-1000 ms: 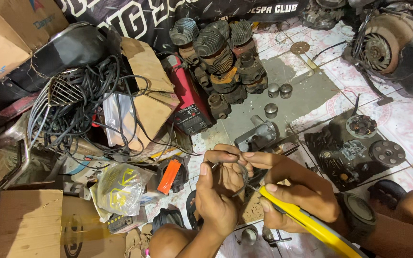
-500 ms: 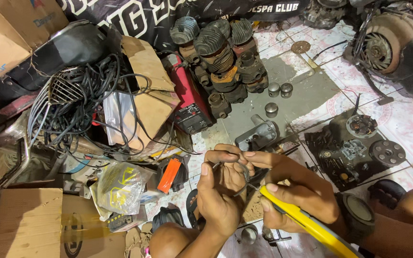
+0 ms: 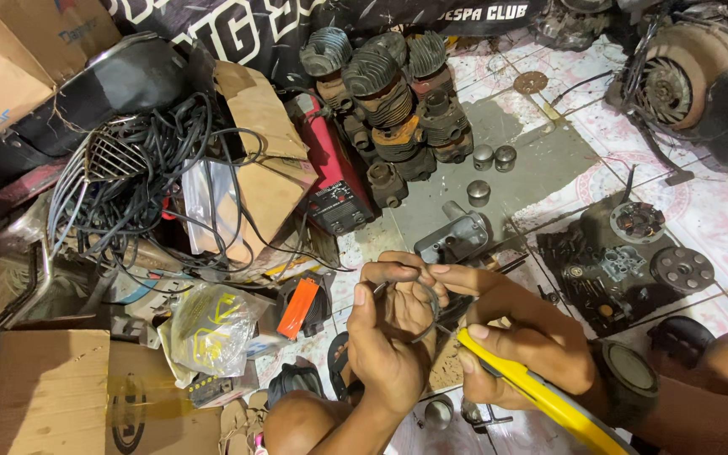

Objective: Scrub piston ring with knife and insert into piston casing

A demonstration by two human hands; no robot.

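Taking the red box in the middle of the floor as the mark: well to its left lies a tangle of black cable, heaped against cardboard, apparently just pushed aside out of the working space. Below and left of the red box a clear bag lies next to an orange-faced part. Below and to the right of the red box, the left hand pinches a thin metal ring between thumb and fingertips, raised close under the camera, likely so its edge can be seen and worked. The ring stands nearly face-on to the viewer, its open centre pointing up toward the camera; being round it has no long axis in its plane (its gap, if any, is hidden by fingers). The right hand, further right, touches the ring with its forefinger while closed around a yellow tool, whose long axis runs down to the right, tip toward the ring. Above right of the red box stand finned cylinders.
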